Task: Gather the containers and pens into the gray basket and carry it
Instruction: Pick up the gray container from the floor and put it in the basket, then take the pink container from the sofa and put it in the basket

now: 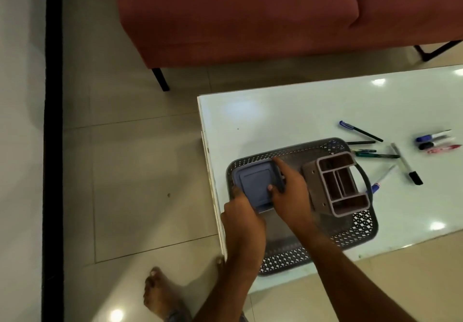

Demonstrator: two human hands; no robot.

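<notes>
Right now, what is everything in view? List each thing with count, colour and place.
basket: one, gray, on the table's near left corner.
lidded box: one, blue, in the basket's left end, held by both hands.
organizer: one, pinkish gray, compartments, in the basket's right end.
pens: about six, blue, black, green, white, on the table right of the basket.
markers: three, blue, black, red, far right of the table.
table: one, glossy white.
sofa: one, red, behind the table.
floor: beige tiles.
left hand: on the box's near edge.
right hand: on the box's right edge.
foot: one, bare, on the floor.
</notes>
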